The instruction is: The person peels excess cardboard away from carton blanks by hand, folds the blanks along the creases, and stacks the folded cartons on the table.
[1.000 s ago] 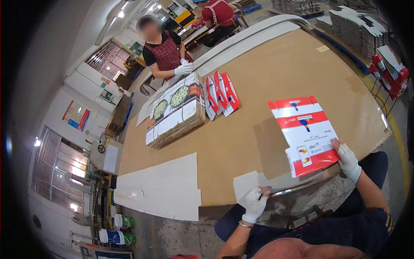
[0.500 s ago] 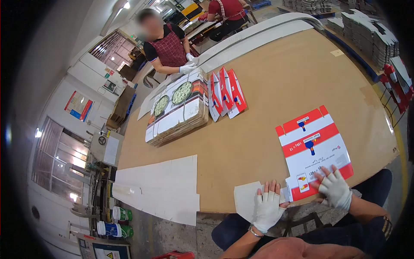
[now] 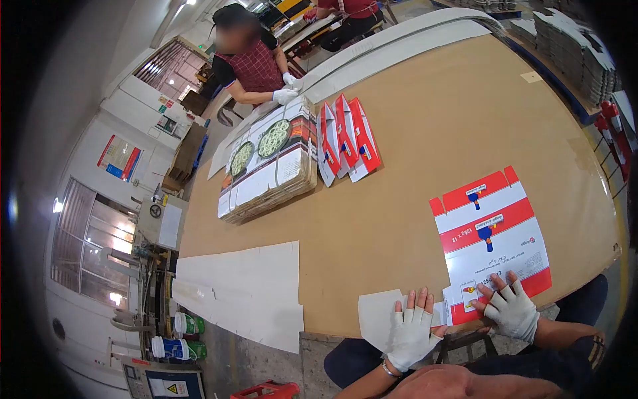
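Note:
A flat red-and-white printed carton blank (image 3: 497, 243) lies at the table's near edge, on the right. My right hand (image 3: 510, 312), in a white glove with bare fingertips, rests on its lower part with the fingers spread. My left hand (image 3: 412, 336), gloved the same way, lies flat with fingers apart on a plain whitish board piece (image 3: 373, 320). Its thumb is close to the blank's lower left corner. Neither hand grips anything that I can see.
A strapped stack of printed cardboard (image 3: 269, 173) stands across the brown table (image 3: 379, 233), beside several folded red-and-white cartons (image 3: 362, 139). White sheets (image 3: 246, 286) overhang the near left edge. A co-worker (image 3: 256, 70) with gloved hands stands behind the stack.
My right hand's fingers have shifted slightly left over the carton blank. My left hand stays on the board piece. The view has tilted a little, and the co-worker's head is lower.

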### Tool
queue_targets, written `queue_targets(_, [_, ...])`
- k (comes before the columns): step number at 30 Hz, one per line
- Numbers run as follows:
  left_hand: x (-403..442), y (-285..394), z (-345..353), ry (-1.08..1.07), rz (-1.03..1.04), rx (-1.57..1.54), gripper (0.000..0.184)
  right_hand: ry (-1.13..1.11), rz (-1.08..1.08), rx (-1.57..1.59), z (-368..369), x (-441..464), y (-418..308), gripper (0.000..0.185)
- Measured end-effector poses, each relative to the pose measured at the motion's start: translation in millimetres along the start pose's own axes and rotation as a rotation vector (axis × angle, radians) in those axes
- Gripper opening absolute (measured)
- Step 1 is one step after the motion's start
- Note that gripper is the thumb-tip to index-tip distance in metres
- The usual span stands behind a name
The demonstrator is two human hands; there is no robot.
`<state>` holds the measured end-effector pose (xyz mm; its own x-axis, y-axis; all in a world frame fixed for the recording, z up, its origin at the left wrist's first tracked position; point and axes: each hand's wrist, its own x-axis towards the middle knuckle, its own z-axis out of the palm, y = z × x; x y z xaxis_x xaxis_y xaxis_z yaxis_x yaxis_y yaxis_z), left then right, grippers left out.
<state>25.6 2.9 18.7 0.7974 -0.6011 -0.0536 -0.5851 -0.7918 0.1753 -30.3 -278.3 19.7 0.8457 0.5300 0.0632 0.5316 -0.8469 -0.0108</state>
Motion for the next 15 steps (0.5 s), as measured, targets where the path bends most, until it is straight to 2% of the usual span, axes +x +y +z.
queue_targets(11, [-4.4,3.1,0.9,0.135,0.042,0.017,0.078,0.035,0.014,0.065,-4.2,6.0,-11.4,0.078])
queue_targets(15, [-6.3,2.5,5.0,0.179,0.076,0.065,0.08,0.031,-0.074,0.051,-0.7,23.1,-31.3,0.075])
